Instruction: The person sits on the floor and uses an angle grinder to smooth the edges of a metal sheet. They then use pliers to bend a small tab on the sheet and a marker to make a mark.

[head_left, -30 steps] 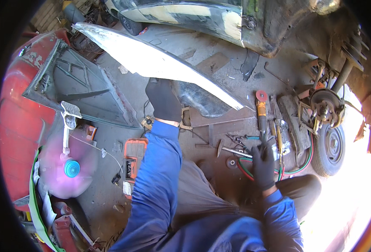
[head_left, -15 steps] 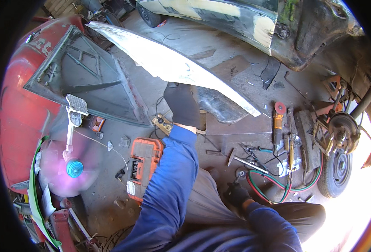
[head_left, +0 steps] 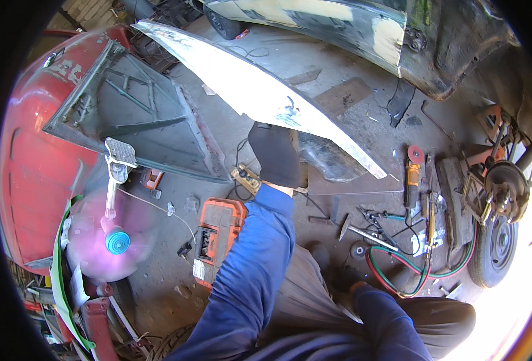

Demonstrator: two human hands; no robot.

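My left hand (head_left: 273, 153), in a black glove, reaches forward to the lower edge of a long white car body panel (head_left: 242, 78). Its fingers pass out of sight at that edge, where they grip the panel. The panel stands tilted across the middle, with a bluish scuffed patch above the hand. Low beside my leg is my right hand (head_left: 345, 281), also dark-gloved and bent inward. It is closed, and a shiny metal edge (head_left: 350, 313) shows below it; the rest of what it holds is lost in shadow.
An orange-and-grey toolbox (head_left: 219, 231) lies by my left forearm. At left, a spinning fan (head_left: 117, 242) stands before a red car panel (head_left: 43, 174) and a dark metal frame (head_left: 139, 114). A grinder (head_left: 412, 177), hammer (head_left: 365, 234), red-green hoses (head_left: 392, 289) and wheel (head_left: 495, 249) are at right.
My right hand has drawn back toward my body and turned, taking its metal thing down with it. The left hand keeps its hold on the panel. The whole view has shifted slightly.
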